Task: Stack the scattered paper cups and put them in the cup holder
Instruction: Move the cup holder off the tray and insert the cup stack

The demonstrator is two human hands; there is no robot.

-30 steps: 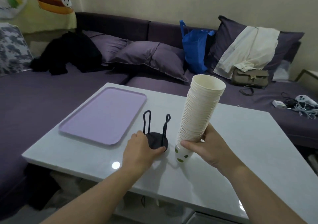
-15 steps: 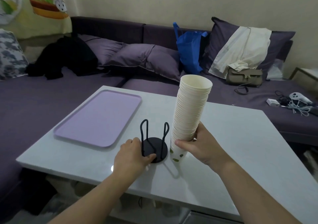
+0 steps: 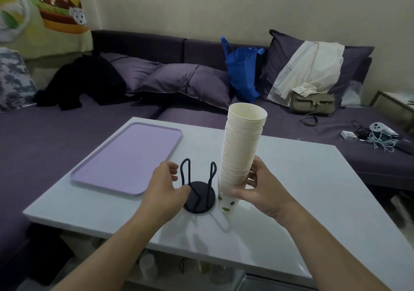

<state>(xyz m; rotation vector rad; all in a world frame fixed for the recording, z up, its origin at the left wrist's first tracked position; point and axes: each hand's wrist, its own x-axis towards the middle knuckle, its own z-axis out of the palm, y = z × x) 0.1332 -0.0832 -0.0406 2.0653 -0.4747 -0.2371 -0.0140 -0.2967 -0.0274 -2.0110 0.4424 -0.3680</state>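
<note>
A tall stack of white paper cups (image 3: 242, 147) stands on the white table (image 3: 313, 201), its bottom cup printed with green spots. My right hand (image 3: 257, 190) grips the lower part of the stack, thumb in front and fingers behind. Just left of the stack stands the black wire cup holder (image 3: 199, 192), a round base with two upright loops and nothing inside. My left hand (image 3: 165, 187) holds the holder's left side, thumb on the base and fingers curled by the left loop.
A flat lilac tray (image 3: 127, 156) lies at the table's left. Behind the table runs a purple sofa with cushions, a blue bag (image 3: 243, 71), a tan handbag, black clothing and cables. The table's front edge is close to me.
The cup stack and my right hand have shifted slightly toward me and stand more upright beside the holder. My left hand has kept its hold on the holder, fingers now nearer the left loop.
</note>
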